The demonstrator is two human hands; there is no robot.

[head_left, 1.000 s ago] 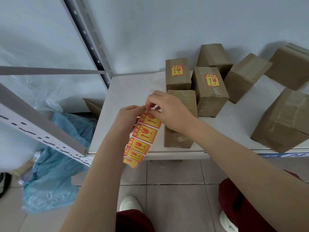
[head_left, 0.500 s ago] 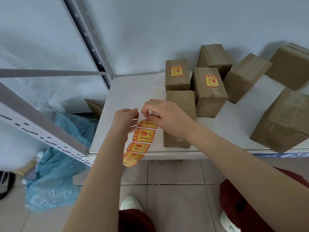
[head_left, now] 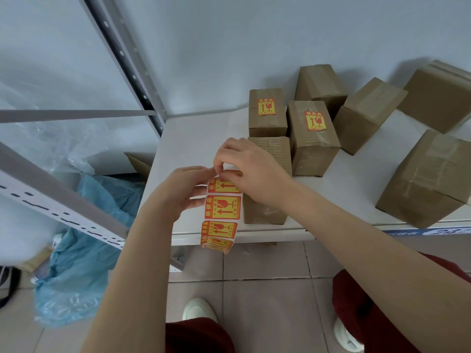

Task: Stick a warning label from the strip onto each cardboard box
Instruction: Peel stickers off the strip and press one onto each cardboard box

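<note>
Warning-label strip (head_left: 221,212) hangs in the air just in front of the desk (head_left: 193,143) edge, with a run of red-and-yellow stickers dangling toward the floor. The left grip (head_left: 178,192) holds it from behind near the top. The right grip (head_left: 252,169) pinches the upper end with curled fingers, right at the topmost sticker. Whether that sticker has lifted off its backing is hidden by the fingers.

Two of the seven boxes in view are done: the rear left box (head_left: 267,126) and the taped box (head_left: 316,146) beside it each carry a label on top. The near box (head_left: 276,151), directly behind the right grip, shows a bare top and looks like the next one to be served. Four more show no label on the faces in view: the back box (head_left: 318,80), the tilted box (head_left: 369,113), the far right box (head_left: 441,90) and the large box (head_left: 430,179) at the desk's front edge.

By my reading the job is under a third finished, and the step in hand is peeling the third label. Four or so stickers show on the strip; the rest curls out of sight.
</note>
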